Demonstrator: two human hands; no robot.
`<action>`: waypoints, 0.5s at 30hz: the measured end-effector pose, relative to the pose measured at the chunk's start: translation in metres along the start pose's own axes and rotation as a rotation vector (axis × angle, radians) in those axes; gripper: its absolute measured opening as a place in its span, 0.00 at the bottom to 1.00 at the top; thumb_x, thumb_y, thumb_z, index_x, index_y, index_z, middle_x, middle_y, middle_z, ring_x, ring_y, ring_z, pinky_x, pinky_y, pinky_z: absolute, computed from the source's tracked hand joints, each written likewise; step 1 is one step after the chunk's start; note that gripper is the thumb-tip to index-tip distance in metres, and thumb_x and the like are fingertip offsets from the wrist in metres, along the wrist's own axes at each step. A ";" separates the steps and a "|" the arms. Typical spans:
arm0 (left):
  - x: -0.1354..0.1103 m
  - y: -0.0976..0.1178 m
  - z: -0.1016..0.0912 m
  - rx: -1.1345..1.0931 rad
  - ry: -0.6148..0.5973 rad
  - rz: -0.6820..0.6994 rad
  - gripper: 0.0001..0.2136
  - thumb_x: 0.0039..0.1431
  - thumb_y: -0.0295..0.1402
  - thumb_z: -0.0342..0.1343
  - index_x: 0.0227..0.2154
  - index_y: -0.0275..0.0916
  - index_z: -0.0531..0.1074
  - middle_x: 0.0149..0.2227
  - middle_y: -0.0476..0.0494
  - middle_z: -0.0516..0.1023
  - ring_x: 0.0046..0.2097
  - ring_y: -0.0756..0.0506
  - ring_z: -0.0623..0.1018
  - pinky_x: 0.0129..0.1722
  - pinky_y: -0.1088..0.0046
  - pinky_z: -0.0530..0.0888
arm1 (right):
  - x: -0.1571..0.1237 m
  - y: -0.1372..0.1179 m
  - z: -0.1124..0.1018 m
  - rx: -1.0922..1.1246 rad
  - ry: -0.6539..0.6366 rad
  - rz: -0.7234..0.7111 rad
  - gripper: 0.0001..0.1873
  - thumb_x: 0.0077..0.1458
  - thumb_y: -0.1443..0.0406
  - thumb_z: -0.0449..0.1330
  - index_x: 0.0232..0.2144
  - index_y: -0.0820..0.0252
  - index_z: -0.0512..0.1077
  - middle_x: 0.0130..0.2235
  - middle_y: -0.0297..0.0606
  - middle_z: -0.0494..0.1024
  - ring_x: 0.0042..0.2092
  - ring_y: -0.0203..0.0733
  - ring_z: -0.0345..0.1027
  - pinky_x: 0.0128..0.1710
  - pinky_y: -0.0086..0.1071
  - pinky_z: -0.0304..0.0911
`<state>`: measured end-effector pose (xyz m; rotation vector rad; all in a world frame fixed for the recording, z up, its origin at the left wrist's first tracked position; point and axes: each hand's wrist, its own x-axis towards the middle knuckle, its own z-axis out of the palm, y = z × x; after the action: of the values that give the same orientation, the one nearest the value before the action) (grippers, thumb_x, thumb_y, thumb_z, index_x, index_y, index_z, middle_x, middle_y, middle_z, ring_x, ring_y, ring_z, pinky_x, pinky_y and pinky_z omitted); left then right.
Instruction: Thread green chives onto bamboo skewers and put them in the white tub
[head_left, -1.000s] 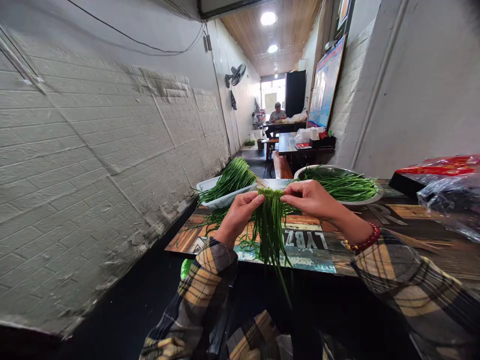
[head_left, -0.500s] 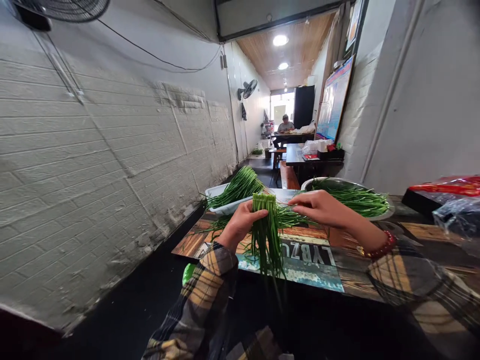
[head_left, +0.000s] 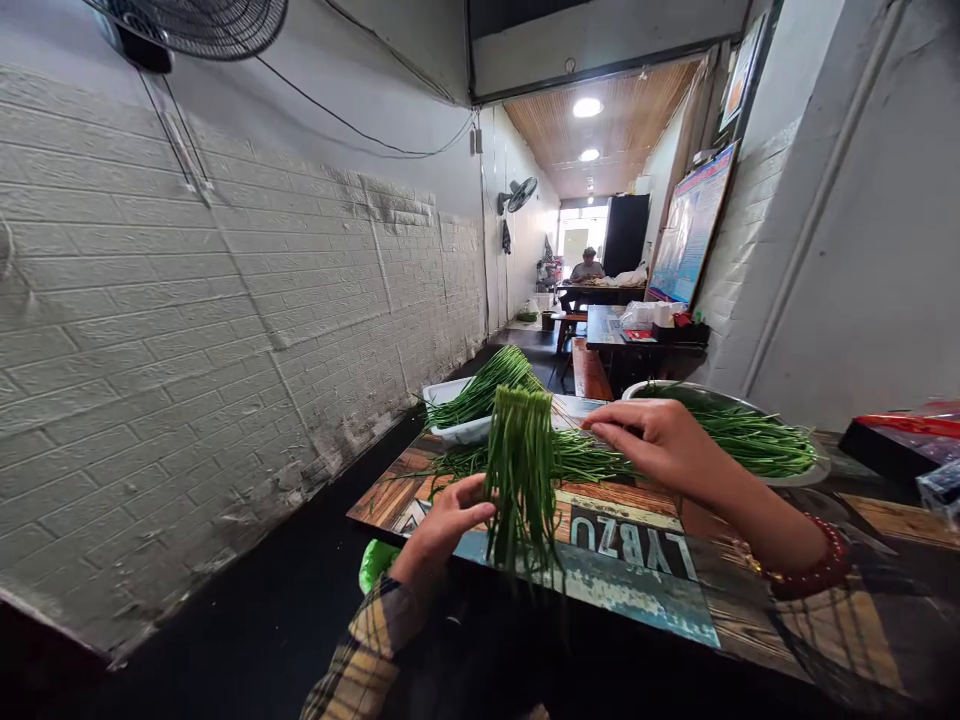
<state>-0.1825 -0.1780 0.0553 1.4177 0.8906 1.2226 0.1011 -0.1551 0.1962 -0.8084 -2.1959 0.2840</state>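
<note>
A bunch of green chives [head_left: 521,465] hangs upright in front of me, its trimmed ends level at the top and its leaves drooping. My left hand [head_left: 446,525] is at the bunch's lower left side, fingers curled partly behind it and thumb along its edge; the hidden fingertips leave the grip looking loose. To the right of the bunch, my right hand [head_left: 649,435] is closed in a pinch, apart from it. What lies between those fingertips is too small to make out. Loose chives [head_left: 589,455] lie on the table behind the bunch.
A white tray [head_left: 450,432] heaped with chives stands behind to the left. A metal basin [head_left: 821,470] of chives is at the right. The patterned table [head_left: 637,585] ends close to me. Farther off, a person [head_left: 588,268] sits at another table.
My left hand has moved down and left along the chives, from near their top to lower on the side. The right hand stays pinched nearby. The camera view has shifted.
</note>
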 end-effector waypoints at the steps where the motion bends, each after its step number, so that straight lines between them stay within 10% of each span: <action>1: -0.005 -0.007 -0.006 0.009 0.084 -0.025 0.21 0.46 0.44 0.66 0.40 0.35 0.78 0.37 0.41 0.80 0.41 0.42 0.76 0.43 0.70 0.70 | 0.008 0.002 0.000 0.025 0.037 0.044 0.12 0.58 0.63 0.56 0.34 0.57 0.80 0.35 0.39 0.82 0.36 0.44 0.74 0.36 0.35 0.65; 6: -0.012 -0.048 -0.022 0.078 0.358 -0.113 0.20 0.49 0.48 0.62 0.34 0.34 0.77 0.28 0.43 0.78 0.32 0.45 0.75 0.32 0.73 0.69 | 0.063 0.016 0.016 0.285 0.177 0.205 0.17 0.53 0.55 0.60 0.35 0.62 0.79 0.26 0.39 0.78 0.28 0.39 0.67 0.27 0.31 0.61; 15: 0.028 -0.109 0.003 0.260 0.327 -0.121 0.15 0.50 0.44 0.59 0.34 0.37 0.78 0.25 0.45 0.78 0.28 0.45 0.75 0.30 0.71 0.71 | 0.150 -0.002 0.092 0.625 0.101 0.238 0.18 0.50 0.55 0.62 0.35 0.64 0.77 0.23 0.32 0.70 0.20 0.28 0.52 0.18 0.26 0.45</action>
<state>-0.1644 -0.1291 -0.0444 1.3601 1.3829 1.3022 -0.0435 -0.0575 0.2228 -0.7001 -1.7552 0.9675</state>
